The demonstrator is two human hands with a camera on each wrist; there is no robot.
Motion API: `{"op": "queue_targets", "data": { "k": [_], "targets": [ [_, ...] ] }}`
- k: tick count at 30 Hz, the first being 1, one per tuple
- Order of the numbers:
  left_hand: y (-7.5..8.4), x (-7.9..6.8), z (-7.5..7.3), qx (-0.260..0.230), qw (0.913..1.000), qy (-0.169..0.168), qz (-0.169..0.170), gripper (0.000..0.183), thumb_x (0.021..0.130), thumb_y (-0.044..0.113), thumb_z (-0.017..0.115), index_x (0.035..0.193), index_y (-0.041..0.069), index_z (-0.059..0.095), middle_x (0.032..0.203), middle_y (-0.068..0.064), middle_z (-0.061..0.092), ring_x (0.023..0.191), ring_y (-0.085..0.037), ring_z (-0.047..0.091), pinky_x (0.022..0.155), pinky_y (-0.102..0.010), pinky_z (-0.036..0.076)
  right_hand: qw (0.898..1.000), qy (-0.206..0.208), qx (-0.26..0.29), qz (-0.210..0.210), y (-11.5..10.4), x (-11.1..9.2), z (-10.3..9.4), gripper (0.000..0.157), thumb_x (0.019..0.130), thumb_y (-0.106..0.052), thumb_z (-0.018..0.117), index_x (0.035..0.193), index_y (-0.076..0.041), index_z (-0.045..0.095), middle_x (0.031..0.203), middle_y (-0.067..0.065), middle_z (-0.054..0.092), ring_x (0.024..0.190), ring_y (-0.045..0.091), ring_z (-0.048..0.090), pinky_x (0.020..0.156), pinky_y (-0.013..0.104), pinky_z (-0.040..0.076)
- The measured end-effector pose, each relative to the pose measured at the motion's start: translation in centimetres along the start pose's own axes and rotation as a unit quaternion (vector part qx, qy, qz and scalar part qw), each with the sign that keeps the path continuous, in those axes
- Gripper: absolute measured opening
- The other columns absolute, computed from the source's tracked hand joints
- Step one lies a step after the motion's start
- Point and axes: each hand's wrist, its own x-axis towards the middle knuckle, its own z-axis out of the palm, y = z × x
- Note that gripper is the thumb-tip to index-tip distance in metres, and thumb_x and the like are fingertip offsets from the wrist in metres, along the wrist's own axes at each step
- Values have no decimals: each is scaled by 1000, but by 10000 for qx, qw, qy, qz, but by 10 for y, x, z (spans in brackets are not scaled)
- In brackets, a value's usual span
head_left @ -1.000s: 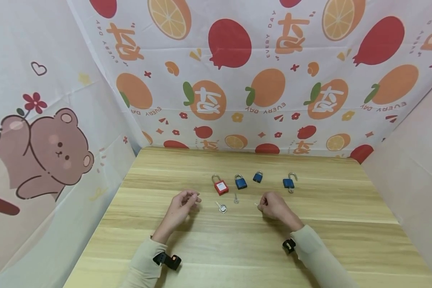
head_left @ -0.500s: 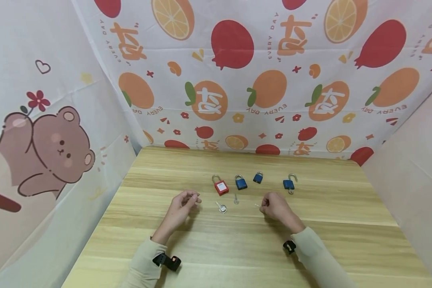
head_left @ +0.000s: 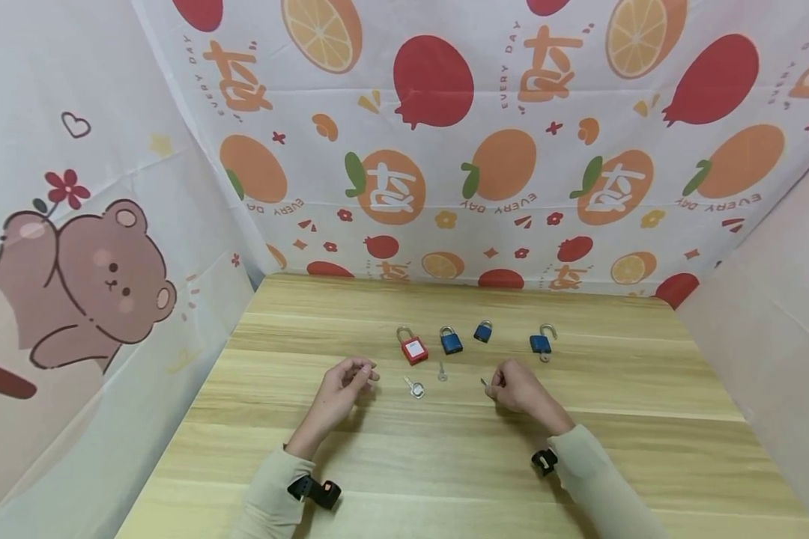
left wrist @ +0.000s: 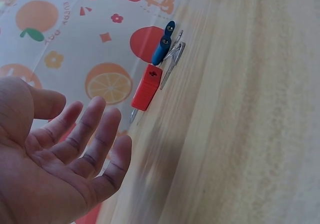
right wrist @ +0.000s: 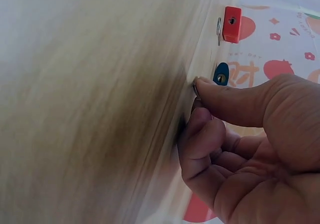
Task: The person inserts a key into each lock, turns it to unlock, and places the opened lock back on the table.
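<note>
My right hand (head_left: 519,385) pinches a small metal key (right wrist: 195,88) between thumb and forefinger, low over the table; most of the key is hidden by the fingers. To its left lie a loose key (head_left: 443,372) and a key on a ring (head_left: 416,388). My left hand (head_left: 340,385) hovers near them, palm turned inward, fingers loosely bent and holding nothing. Behind the keys stand a red padlock (head_left: 414,349) with a white label, a blue padlock (head_left: 452,343) and a smaller blue padlock (head_left: 482,332). At right, another blue padlock (head_left: 540,343) has its shackle swung open.
The wooden table (head_left: 404,464) meets a fruit-printed cloth (head_left: 445,187) along its back edge. A bear-printed cloth (head_left: 111,277) hangs at the left and a pale cloth (head_left: 775,322) at the right. Each wrist carries a black strap (head_left: 314,489).
The small key in my right hand has turned, from pointing left and looking pale to tilting up and looking darker. The left hand and the padlocks stay put.
</note>
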Motion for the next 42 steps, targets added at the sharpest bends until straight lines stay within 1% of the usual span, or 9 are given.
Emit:
{"op": "queue_targets", "data": {
  "k": [7,13,19,25,28,31,34,40,42],
  "targets": [
    [1,-1,1,-11,10000,-54,-12,30,107,19,51,123,-5,60,114,-22,70,100,-31,68,90,-41,59,9999,24,59,-103,2,-2,1,20,88,-5,76,72,-9,65,71,1,60,62,14,52,57,25,41],
    [3,-1,2,-110,9999,-59,-20,30,107,19,51,122,-5,61,113,-21,71,101,-31,68,92,-39,59,9994,201,190,-222,3,-2,3,23,88,-7,76,68,-9,66,68,0,60,60,12,50,56,23,40],
    [4,-1,2,-74,9999,-80,0,30,107,19,51,122,-5,61,113,-21,71,100,-31,68,91,-40,59,9957,227,879,-173,3,-2,1,19,95,-13,71,77,-7,67,72,3,64,62,12,53,55,22,42],
    [7,0,2,70,9999,-76,89,31,107,20,51,123,-4,62,113,-21,71,100,-32,69,88,-42,59,9834,116,1780,-338,-2,0,-13,15,99,-12,65,89,-1,67,77,16,71,62,16,64,54,24,50],
    [10,0,3,89,9999,-87,91,30,107,19,51,122,-4,62,113,-22,71,99,-32,69,85,-42,59,9751,147,2164,-457,-5,0,-21,16,100,-11,63,94,4,66,84,26,72,64,22,66,56,30,56],
    [12,1,4,98,9998,-137,104,30,107,19,51,122,-4,63,113,-22,71,99,-32,69,84,-42,59,9703,318,2327,-587,-8,-1,-28,17,100,-10,63,99,7,66,89,29,71,69,28,69,62,38,60],
    [13,2,5,86,9997,-182,106,31,107,20,51,122,-4,63,113,-21,71,100,-34,69,84,-42,59,9670,517,2398,-684,-10,-3,-34,16,100,-9,63,100,6,66,89,28,71,71,27,70,65,39,61],
    [15,5,8,72,9996,-214,149,31,107,19,51,122,-6,62,112,-22,71,100,-36,69,87,-45,59,9574,774,2639,-876,-14,-7,-46,19,100,-10,63,105,9,66,86,14,73,70,12,68,64,31,61],
    [17,5,9,62,9996,-242,152,31,107,19,52,122,-6,62,112,-22,71,101,-37,69,87,-46,59,9545,814,2735,-867,-17,-10,-49,21,100,-11,64,108,9,66,86,13,73,70,9,68,64,28,60]
  ]
}}
